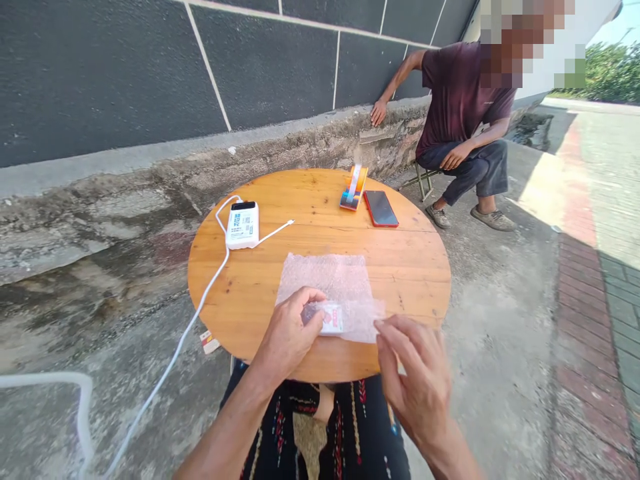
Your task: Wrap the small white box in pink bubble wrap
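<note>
my left hand [293, 330]: thumb and fingers grip the small white pack [333, 318] at its left end, on bubble wrap [325, 273], near my edge of the round wooden table [410, 267]. pack judged light, firm; hold by its sides. wrap judged soft, slippery; my right hand [420, 367] pinches its edge. surface: power bank [243, 227], tape dispenser [353, 189], phone [382, 209]. room: dark wall [265, 67], seated person [460, 100].

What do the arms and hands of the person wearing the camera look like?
The left hand and right hand are bare, with no gloves covering the fingers. Both forearms are bare too: no sleeves, watch or bracelet shows on them. Below, the person wears dark cloth with red and tan patterns.
</note>
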{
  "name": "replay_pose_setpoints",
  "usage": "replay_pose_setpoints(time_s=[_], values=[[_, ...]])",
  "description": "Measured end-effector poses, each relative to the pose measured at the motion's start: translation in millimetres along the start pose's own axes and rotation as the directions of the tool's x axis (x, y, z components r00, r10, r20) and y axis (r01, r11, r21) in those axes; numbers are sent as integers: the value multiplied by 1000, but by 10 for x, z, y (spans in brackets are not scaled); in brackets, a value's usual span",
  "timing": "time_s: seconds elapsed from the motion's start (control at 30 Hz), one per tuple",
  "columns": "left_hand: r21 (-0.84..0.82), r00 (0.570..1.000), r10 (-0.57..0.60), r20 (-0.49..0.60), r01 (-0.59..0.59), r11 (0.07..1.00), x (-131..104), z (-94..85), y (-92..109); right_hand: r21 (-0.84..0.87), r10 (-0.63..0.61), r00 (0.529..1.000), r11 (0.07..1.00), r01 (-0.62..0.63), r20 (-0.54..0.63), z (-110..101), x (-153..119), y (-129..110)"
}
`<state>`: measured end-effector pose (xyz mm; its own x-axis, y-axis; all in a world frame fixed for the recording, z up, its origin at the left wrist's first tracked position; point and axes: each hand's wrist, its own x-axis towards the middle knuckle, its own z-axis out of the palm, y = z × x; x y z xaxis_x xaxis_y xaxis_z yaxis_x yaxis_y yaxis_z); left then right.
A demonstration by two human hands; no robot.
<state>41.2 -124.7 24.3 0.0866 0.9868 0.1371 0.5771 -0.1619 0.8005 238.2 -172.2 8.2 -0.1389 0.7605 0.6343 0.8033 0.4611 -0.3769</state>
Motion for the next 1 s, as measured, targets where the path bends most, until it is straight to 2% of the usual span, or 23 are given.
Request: replay_pose_setpoints(time_s=[0.07, 0.13, 0.27, 0.4, 0.57, 0.67, 0.8, 0.87, 0.93, 1.0], values=[[0, 1000, 11, -12, -11, 1000, -7, 9, -9, 23, -133, 978, 991, 131, 161, 25, 58, -138], [-4, 999, 31, -22, -31, 1000, -7, 15, -20, 42, -198, 946, 980, 194, 256, 105, 128, -219], [-22, 998, 58, -25, -59, 998, 4, 15, -44, -4, -201, 919, 976, 216, 340, 245, 230, -237], [-57, 999, 35, -25, -36, 998, -20, -47, -97, -33, -190, 882, 974, 226, 431, 215, 295, -232], [15, 989, -138, -56, 139, 990, -114, -285, -283, -47, -207, 855, 965, 260, 476, 157, 382, -259], [-13, 975, -217, -58, 216, 976, -180, -483, -438, -51, -220, 848, 959, 278, 482, 165, 413, -258], [-34, 930, -327, -165, 326, 945, -354, -673, -525, -64, -229, 849, 954, 294, 477, 167, 426, -251], [-116, 902, -417, -110, 405, 907, -485, -683, -481, -64, -234, 846, 952, 299, 479, 161, 427, -249], [-232, 881, -472, 43, 468, 853, -611, -632, -399, -63, -239, 844, 950, 304, 480, 158, 429, -247], [-331, 864, -475, 166, 503, 799, -697, -548, -313, -67, -243, 845, 948, 311, 476, 158, 431, -245]])
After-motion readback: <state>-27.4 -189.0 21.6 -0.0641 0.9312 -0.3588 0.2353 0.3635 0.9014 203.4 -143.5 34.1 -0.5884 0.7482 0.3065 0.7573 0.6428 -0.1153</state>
